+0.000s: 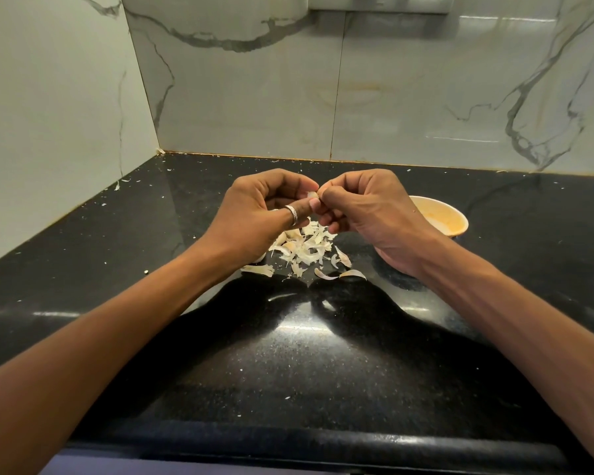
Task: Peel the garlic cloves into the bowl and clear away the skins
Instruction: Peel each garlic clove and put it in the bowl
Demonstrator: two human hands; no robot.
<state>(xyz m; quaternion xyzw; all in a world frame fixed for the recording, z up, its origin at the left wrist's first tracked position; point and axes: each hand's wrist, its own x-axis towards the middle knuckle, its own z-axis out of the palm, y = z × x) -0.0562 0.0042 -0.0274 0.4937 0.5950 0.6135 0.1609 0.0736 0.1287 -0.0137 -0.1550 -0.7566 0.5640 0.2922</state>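
Both hands are raised over the black counter and meet at a small pale garlic clove (pixel 312 194). My left hand (pixel 258 214), with a ring on the thumb, pinches the clove from the left. My right hand (pixel 364 214) pinches at it from the right with curled fingers. Under the hands lies a heap of papery garlic skins (pixel 306 250), with a few cloves mixed in at its left side. An orange-yellow bowl (pixel 451 219) stands to the right, half hidden behind my right hand; its contents do not show.
The black granite counter (pixel 288 354) runs into a corner of marble-patterned wall tiles at the back and left. Small skin flakes are scattered along the back edge and left side. The counter's rounded front edge is near me.
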